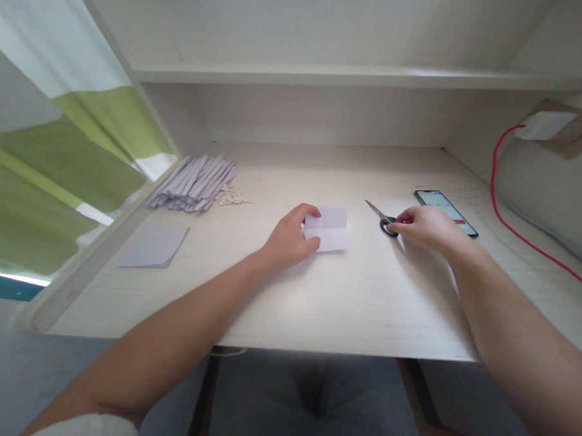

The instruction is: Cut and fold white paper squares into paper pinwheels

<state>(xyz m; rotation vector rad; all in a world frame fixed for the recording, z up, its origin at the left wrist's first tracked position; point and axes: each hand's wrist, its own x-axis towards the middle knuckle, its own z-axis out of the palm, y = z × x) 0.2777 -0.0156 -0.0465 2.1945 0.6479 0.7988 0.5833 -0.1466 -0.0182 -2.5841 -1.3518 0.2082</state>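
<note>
Left hand (288,239) fingers pinch the folded paper (331,229) flat on the counter (323,294); at three o'clock, right hand (424,227) fingers close on scissors (383,219), cutting apparently next, needing alignment.

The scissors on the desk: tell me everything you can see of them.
The scissors lie flat on the pale wooden desk, between the folded white paper and the phone. The blades look like bare metal and appear closed, pointing up and left, away from the person. The handles are dark, seemingly plastic, and lie nearest the right hand, whose fingertips touch them. Only one handle ring shows clearly; the hand covers the rest.
</note>
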